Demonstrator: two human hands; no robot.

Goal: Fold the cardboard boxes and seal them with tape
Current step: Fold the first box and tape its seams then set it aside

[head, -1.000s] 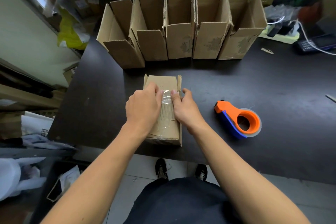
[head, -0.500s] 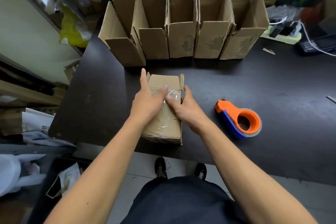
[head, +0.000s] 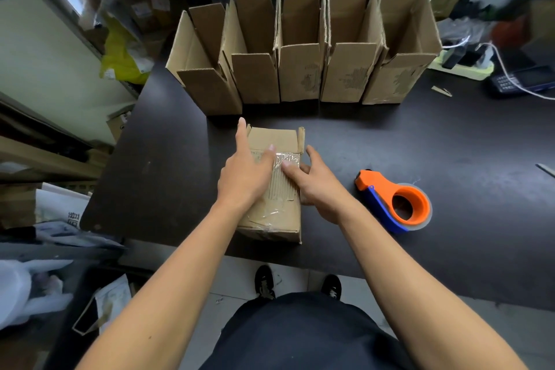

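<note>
A small cardboard box [head: 277,213] lies on the black table [head: 375,141] near its front edge, with clear tape [head: 286,158] along its upper face. My left hand [head: 244,171] lies flat on the box's left part, fingers straight and pointing away from me. My right hand [head: 315,183] touches the right side of the box, its fingers pressing the tape. An orange and blue tape dispenser [head: 396,203] rests on the table to the right of the box, apart from both hands.
Several folded boxes [head: 300,69] stand upright with open tops in a row at the back of the table. A power strip with cables [head: 468,63] and a dark calculator [head: 522,82] sit at the far right. Shelves and bags fill the left side.
Both hands have slid forward along the box top, away from me. My left hand's fingers have straightened and spread toward the far end.
</note>
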